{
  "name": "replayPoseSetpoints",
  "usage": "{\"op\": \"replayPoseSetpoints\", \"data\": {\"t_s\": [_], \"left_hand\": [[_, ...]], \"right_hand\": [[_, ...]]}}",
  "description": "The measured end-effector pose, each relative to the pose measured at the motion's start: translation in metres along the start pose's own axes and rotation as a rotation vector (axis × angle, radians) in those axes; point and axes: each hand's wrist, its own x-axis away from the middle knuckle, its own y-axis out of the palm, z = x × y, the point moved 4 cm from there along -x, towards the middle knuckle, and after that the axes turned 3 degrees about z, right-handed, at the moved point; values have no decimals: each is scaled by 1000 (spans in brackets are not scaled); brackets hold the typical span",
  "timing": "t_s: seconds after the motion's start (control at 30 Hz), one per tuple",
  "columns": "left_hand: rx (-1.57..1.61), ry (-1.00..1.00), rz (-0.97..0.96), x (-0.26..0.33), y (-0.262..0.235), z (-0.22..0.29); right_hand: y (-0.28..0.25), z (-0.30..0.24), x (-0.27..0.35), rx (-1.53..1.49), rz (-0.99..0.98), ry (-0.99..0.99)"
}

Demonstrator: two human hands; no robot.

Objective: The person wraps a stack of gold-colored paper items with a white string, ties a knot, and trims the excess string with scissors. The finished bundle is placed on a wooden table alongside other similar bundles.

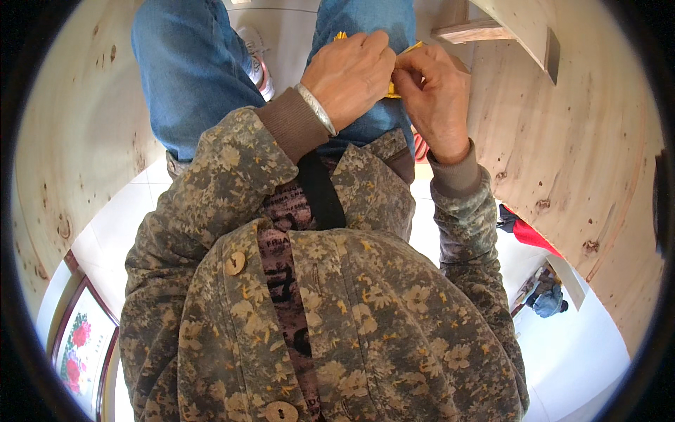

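A: Obs. 1, hands. Left hand and right hand meet over the lap, knuckles almost touching. Both are pinched shut on a small yellow piece; only slivers show, one at the top by the left fingers, one between the two thumbs.

B: What is the piece?

A: Cannot tell. Thin, bright yellow, mostly covered by the fingers. Material not resolvable.

B: Location?

A: Held above the right thigh of the blue jeans, clear of the cloth as far as the view shows.

B: Surroundings?

A: Silver bangle on the left wrist, just above the brown knit cuff. Floral-print jacket fills the lower frame, with wooden buttons down its front. A black strap runs down the chest. Plywood panels curve up on both sides. A light wooden block sits at top right. White tiled floor below. A framed flower picture leans at lower left. A sneaker shows between the knees.

B: Obstructions?

A: The backs of both hands hide the fingertips and most of the yellow piece. Something red and striped peeks out under the right wrist, mostly hidden. A red and dark bundle at right is partly cut by the panel edge; small dark items farther down are too small to identify.
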Motion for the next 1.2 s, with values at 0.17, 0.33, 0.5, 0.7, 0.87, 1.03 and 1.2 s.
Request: {"op": "replayPoseSetpoints", "data": {"t_s": [0.17,0.33,0.5,0.7,0.87,1.03,1.2], "left_hand": [[-12,-11,5,5,0,1],[-18,-17,59,6,0,1],[22,-27,48,8,1,1],[309,-103,98,12,-1,-5],[357,-98,164,16,-2,-6],[346,-63,168,15,-2,-4],[302,-47,135,14,-2,-5]], "right_hand": [[-1,2,-1,-123,-51,20],[0,0,0,-94,-80,9],[3,-3,-2,91,-136,-27],[4,-4,-5,156,-173,-45],[4,-4,-6,152,-189,-23],[3,-2,-7,139,-204,-19],[4,0,-6,127,-150,-22]]}}
